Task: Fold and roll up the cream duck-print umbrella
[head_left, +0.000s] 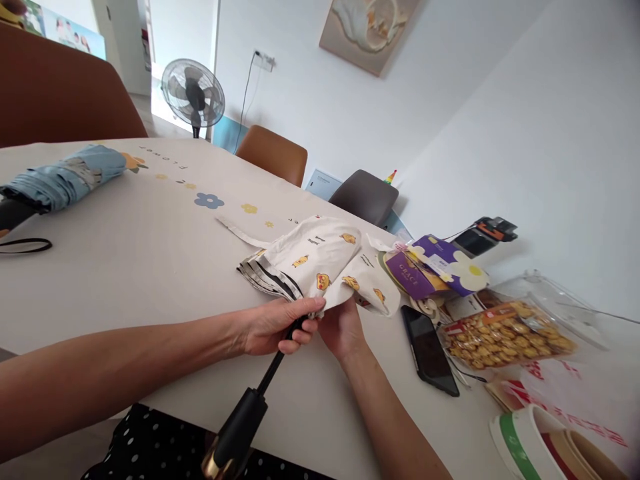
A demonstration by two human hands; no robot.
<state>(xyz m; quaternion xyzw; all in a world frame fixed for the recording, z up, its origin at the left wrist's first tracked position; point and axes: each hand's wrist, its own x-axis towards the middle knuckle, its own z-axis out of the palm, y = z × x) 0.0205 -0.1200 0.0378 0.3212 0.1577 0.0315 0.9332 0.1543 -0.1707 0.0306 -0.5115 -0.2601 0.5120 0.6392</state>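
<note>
A white umbrella (320, 263) with small yellow cartoon prints lies partly folded in front of me, its canopy loose and its strap trailing to the left. My left hand (283, 325) is closed round the black shaft and the canopy edge, thumb on the cloth. From below, my right hand (343, 328) grips the canopy's right side, its fingertips hidden by the cloth. The black handle (237, 427) with a gold end points down toward my lap. A second umbrella (75, 177), blue and rolled up, rests at the table's left.
On the right of the table (165, 280) lie a black phone (430, 350), a bag of nuts (510, 337), a purple box (415, 270) and paper cups (530, 440). Chairs (275, 153) stand along the far side, with a fan (194, 93) behind.
</note>
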